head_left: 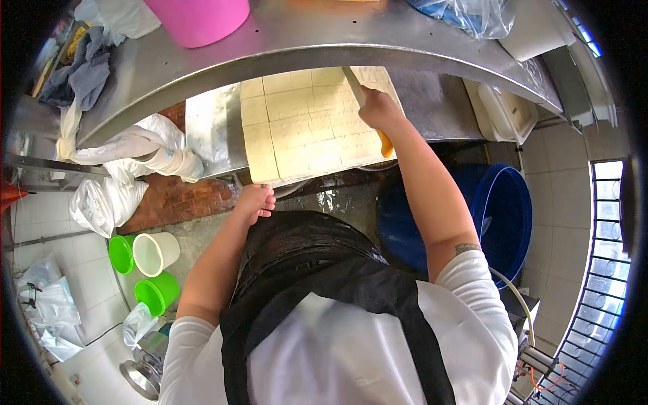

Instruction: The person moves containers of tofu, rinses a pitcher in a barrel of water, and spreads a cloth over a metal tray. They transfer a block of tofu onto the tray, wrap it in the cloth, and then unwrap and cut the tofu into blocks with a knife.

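Observation:
A wide pale-yellow slab (297,125), like cheese or tofu, lies on a metal work surface. Straight cut lines divide it into rectangular blocks. My right hand (381,111) is closed around the yellow handle of a knife (353,84) over the slab's right part. The knife's blade points away from me, and the shelf edge hides its tip from view. Just off the slab's near left corner, my left hand (256,202) is closed with its fingers curled, and nothing shows in it.
A metal shelf (297,50) crosses above the slab's far side, with a pink bucket (202,20) on it. At the right stands a big blue barrel (503,216). White bags (108,202) and green tubs (156,294) are at the left.

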Demonstrator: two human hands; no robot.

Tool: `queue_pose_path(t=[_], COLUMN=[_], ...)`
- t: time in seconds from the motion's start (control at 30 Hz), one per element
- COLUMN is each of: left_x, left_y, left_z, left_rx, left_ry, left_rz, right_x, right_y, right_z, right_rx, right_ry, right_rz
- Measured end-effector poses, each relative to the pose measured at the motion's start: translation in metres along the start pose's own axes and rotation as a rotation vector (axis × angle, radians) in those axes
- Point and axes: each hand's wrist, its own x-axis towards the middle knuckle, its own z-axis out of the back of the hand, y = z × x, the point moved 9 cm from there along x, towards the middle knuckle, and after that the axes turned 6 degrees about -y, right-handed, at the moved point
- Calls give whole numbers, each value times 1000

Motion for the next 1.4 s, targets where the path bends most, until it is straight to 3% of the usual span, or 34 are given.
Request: queue_pose_path(t=[0.3,0.5,0.67,0.8,1.0,1.17,1.3,1.4], left_x=[1,3,8,11,9,11,4,-20], left_y=[0,2,5,8,7,9,5,3], left_z=[-2,-3,-3,-3,-3,-2,-2,-7], left_rx=[-8,1,-15,-75,-51,-54,-48,27], left_ry=[24,34,25,38,20,33,8,73], left_rz=[-32,-36,-45,-30,-2,7,-1,117], right_x=[-29,-72,-136,-200,-311,-378,-357,-309], right_y=[-2,1,2,-9,-37,-66,-67,-72], right_z=[3,6,14,17,19,67,95,96], right_rx=[-136,-196,-97,-77,-175,-81,70,136], right_ry=[203,118,104,221,226,337,117,-7], right_rz=[12,175,136,-117,-53,-181,-133,-168])
